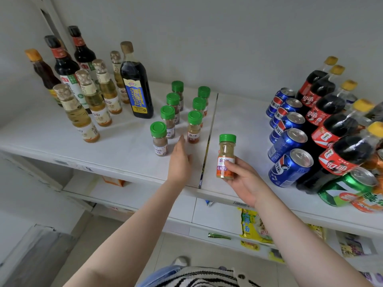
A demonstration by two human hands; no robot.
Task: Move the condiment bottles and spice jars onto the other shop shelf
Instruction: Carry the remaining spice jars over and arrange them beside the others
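Since the right hand (243, 179) pinches that light, slick spice jar (226, 157) mid-label at center frame, left hand (179, 160) relaxed open, I'd grab the body, not the cap.

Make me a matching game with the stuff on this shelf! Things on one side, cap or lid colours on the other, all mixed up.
Things:
1. spice jar held by the right hand
2. cola bottle
3. tall dark bottle with the blue label
4. blue can

Colours:
A. yellow cap
B. silver top
C. green lid
D. tan cap

Pairs: 1-C, 2-A, 3-D, 4-B
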